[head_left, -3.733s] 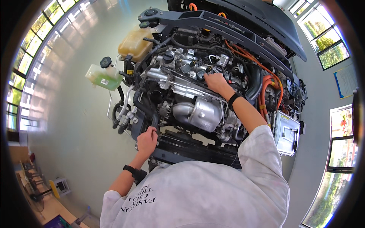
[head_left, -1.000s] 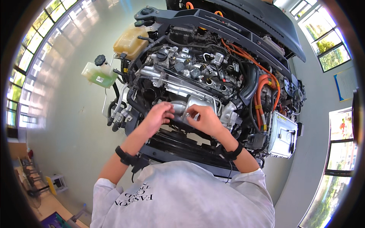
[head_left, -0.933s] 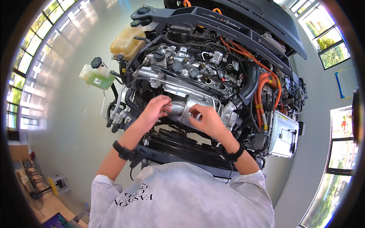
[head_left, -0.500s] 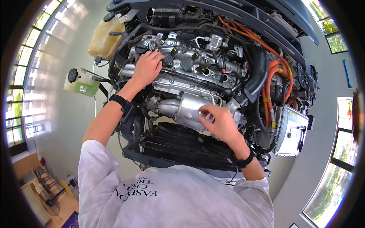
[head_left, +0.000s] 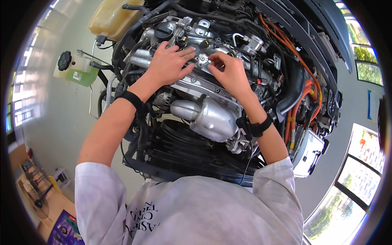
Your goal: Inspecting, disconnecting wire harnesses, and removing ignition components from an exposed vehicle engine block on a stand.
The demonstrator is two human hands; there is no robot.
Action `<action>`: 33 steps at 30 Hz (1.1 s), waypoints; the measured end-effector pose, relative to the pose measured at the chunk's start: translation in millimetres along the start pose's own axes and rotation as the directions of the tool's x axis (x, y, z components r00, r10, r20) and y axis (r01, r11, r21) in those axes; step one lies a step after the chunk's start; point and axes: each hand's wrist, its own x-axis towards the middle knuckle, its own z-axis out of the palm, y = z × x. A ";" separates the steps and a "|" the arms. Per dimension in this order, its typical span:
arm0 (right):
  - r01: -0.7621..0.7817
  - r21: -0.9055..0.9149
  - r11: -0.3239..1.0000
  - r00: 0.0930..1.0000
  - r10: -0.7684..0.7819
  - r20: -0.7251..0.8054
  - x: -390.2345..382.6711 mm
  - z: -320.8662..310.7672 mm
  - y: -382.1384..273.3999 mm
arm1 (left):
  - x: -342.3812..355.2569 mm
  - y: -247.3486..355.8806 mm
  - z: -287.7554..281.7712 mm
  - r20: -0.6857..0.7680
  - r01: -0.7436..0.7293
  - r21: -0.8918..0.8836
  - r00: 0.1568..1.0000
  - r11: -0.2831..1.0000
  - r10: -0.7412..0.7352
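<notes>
My left hand [head_left: 171,63] lies on top of the car engine [head_left: 200,86], its fingers stretched out toward the dark ignition coils. Just beyond its fingertips sits a round black oil filler cap [head_left: 163,30]. Beside it, my right hand [head_left: 232,75] has thumb and forefinger pinched on a small silver bolt [head_left: 209,62], at the metal engine cover. Whether the bolt touches the cover or its hole I cannot tell. Below both hands bulges a silver heat shield [head_left: 215,120]. The left palm hides part of the coils and wiring.
A yellowish tank [head_left: 114,18] and a reservoir with green liquid [head_left: 81,72] stand at the left. Thick orange cables [head_left: 300,104] and a black intake pipe [head_left: 300,77] run along the right. A thin cable [head_left: 246,163] hangs from my right wrist.
My right hand has moved up and left from above the heat shield to the engine top, carrying the bolt. The left hand has shifted slightly right, with its fingers spread; the view has turned.
</notes>
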 end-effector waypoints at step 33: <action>0.160 -0.467 0.870 0.978 -0.074 0.197 33.8 23.7 6.4 | -2.0 -2.2 3.9 0.008 0.052 0.006 0.999 0.999 -0.052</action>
